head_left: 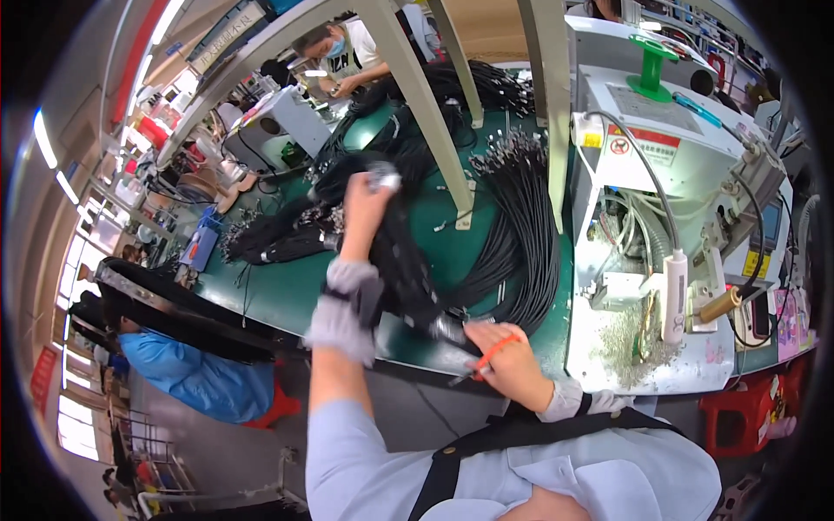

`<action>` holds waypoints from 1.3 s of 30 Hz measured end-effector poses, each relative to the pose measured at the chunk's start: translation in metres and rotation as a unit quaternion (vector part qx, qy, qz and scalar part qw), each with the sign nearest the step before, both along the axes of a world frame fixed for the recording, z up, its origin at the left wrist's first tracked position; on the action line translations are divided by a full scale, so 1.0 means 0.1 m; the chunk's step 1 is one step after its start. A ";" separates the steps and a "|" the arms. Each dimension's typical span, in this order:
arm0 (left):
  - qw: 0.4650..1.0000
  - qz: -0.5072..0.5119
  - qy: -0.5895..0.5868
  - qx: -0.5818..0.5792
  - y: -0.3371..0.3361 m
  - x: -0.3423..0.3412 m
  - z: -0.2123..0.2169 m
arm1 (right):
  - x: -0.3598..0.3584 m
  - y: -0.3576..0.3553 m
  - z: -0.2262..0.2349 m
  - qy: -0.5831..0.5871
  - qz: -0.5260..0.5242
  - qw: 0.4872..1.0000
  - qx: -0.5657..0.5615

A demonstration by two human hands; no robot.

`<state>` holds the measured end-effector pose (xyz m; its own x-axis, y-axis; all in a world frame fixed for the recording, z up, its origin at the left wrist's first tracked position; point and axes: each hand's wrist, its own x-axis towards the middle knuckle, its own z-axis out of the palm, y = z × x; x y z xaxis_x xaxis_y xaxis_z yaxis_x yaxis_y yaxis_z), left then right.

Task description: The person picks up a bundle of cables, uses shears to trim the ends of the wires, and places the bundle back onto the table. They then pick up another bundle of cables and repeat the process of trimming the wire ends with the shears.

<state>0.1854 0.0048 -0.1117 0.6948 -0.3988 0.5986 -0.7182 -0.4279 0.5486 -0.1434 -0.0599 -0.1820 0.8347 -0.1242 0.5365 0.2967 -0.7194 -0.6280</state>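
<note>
My left hand (368, 207) is closed on a shiny whitish thing (382, 177), blurred and partly covered by the fingers, so its kind is unclear. It is held over a thick bundle of black cables (401, 260) that runs toward me across the table. At the near table edge my right hand (512, 369) is closed round what look like orange-handled scissors (497, 349), their metal tip pointing left. The same hand's fingers rest against the near end of the bundle, beside a shiny wrapped band (445, 329).
Another large cable bundle (530, 252) curves over the green table (434, 213) to the right. Beige frame posts (430, 113) stand among the cables. A white machine (643, 148) with a green spool (651, 69) is at right. A person works across the table; red stools stand below.
</note>
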 end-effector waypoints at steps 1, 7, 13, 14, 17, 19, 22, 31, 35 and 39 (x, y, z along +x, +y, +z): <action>0.982 -0.058 0.074 0.164 0.08 0.33 -0.31 | 0.01 0.09 0.01 0.005 -0.017 0.999 -0.027; 0.991 -0.094 0.091 -0.039 -0.27 -0.82 0.08 | -0.01 -0.15 -0.17 -0.042 -0.088 0.995 -0.022; 0.907 -0.342 -0.057 0.241 0.06 -2.18 -0.36 | -0.47 -0.17 -0.15 -0.088 0.021 0.987 0.130; 0.910 -0.295 -0.114 0.267 0.06 -2.37 -0.43 | -0.59 -0.19 -0.15 -0.045 0.042 0.988 0.139; 0.912 -0.188 -0.169 0.322 -0.18 -2.65 -0.63 | -0.78 -0.19 -0.10 0.042 0.054 0.981 0.181; 0.904 -0.065 -0.167 0.387 -0.34 -2.70 -0.76 | -0.87 -0.17 -0.07 0.123 0.040 0.959 0.251; 0.919 -0.096 -0.217 0.316 -0.25 -2.65 -0.80 | -0.91 -0.16 -0.06 0.101 0.032 0.970 0.220; 0.937 -0.018 -0.180 0.299 0.01 -2.80 -0.83 | -1.03 -0.28 -0.17 0.192 -0.084 0.959 0.193; 0.958 -0.068 -0.163 0.224 -0.04 -2.72 -0.78 | -0.95 -0.27 -0.11 0.117 -0.041 0.974 0.190; 0.981 -0.133 0.138 -0.024 0.15 -2.51 -0.78 | -1.00 -0.28 -0.07 0.108 -0.055 0.968 0.221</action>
